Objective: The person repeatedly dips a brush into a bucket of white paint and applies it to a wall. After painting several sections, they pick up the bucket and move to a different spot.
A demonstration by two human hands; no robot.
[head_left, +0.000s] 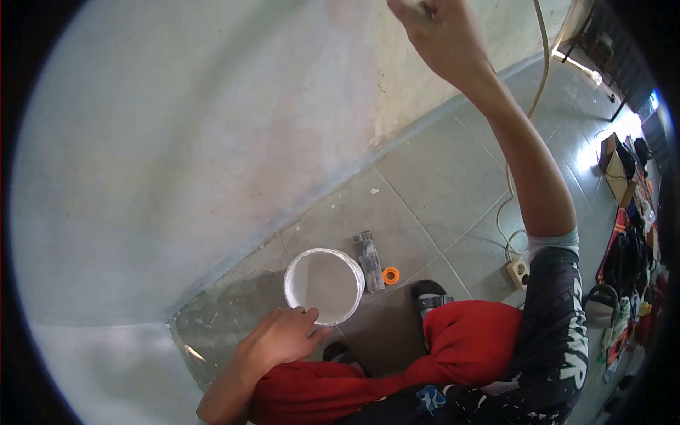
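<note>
My right hand (446,35) is raised at the top edge, in front of the wall (283,120). Its fingers are curled closed and partly cut off by the frame, so whatever they hold cannot be made out. Low on the left, my left hand (283,338) hangs at the near rim of a white bucket (289,283). Its thumb and fingers are apart, with nothing seen between them. The bucket has a pale, whitish inside. Beside it on the floor lie a worn grey oblong block (369,261) and a small orange ring (391,275).
A cable (542,71) runs down across the tiled floor (453,184) to a power socket block (518,273) by my right knee. Bags, a cardboard box (618,170) and cloths are heaped at the far right. The wall has a corner at lower left.
</note>
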